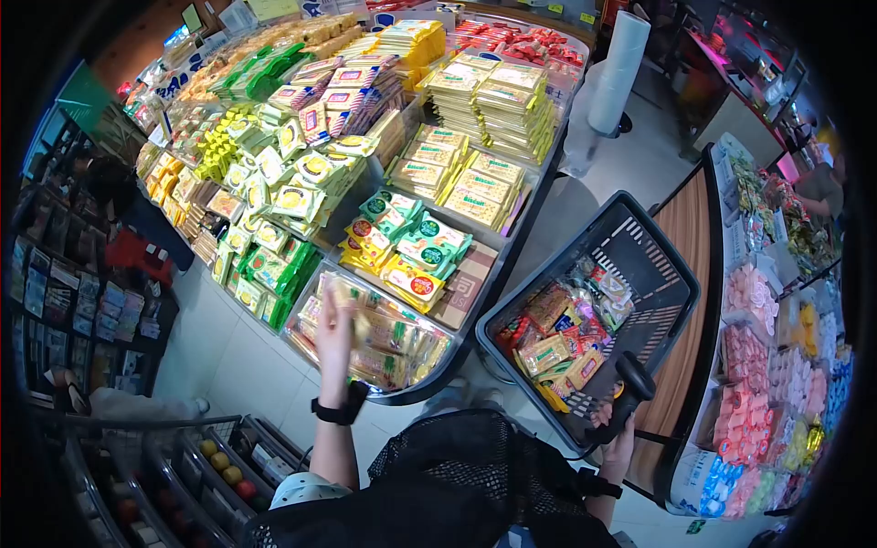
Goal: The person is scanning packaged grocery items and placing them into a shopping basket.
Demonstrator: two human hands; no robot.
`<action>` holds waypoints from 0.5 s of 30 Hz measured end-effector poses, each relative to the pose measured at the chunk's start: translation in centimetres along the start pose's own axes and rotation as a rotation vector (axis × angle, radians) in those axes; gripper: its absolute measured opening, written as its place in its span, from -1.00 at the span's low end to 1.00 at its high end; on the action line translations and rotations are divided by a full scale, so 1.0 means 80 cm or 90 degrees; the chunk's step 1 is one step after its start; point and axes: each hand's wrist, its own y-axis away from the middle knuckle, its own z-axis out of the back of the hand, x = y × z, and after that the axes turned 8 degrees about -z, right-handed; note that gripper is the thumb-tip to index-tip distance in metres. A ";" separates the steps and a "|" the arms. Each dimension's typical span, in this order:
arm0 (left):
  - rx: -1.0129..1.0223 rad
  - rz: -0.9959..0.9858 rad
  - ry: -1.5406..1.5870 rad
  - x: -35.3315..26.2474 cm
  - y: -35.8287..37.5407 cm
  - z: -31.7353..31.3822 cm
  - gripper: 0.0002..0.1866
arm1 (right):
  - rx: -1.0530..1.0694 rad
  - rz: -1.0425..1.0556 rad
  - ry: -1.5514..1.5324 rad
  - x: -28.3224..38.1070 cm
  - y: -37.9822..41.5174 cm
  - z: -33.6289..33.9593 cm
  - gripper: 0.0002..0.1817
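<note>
My left hand (334, 333) reaches over the front bin of packaged snacks (388, 345), its fingers smeared by motion. A pale tan blur shows beside the fingertips; I cannot tell whether it is a packet in the hand. At lower right my right hand (619, 440) is closed around the near corner of a dark grey shopping basket (671, 315), by its black handle (632, 384). Inside the basket lie several wrapped snacks, among them a yellow-edged biscuit packet (546, 354) and red packets. Yellow and green packets (406, 242) fill the compartment just beyond my left hand.
Stacked biscuit packs (484, 187) and green-and-white packets (274, 187) cover the display stand. A white plastic roll (619, 73) stands behind it. To the right is another shelf of pink packets (747, 420). Black racks (183, 457) line the lower left, where other people are partly visible.
</note>
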 end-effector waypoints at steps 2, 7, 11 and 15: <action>-0.050 -0.047 -0.074 0.073 -0.045 0.049 -0.37 | -0.023 0.007 -0.042 -0.002 0.000 -0.005 -0.41; -0.043 0.045 -0.713 0.034 -0.050 0.037 -0.31 | -0.053 0.009 -0.141 -0.004 0.002 -0.001 -0.36; -0.119 -0.082 -0.749 0.014 -0.050 0.022 -0.39 | -0.024 0.030 -0.122 -0.007 0.003 0.008 -0.41; -0.033 -0.486 -0.433 -0.055 -0.019 -0.069 -0.59 | 0.015 0.062 -0.110 -0.009 0.005 0.006 -0.41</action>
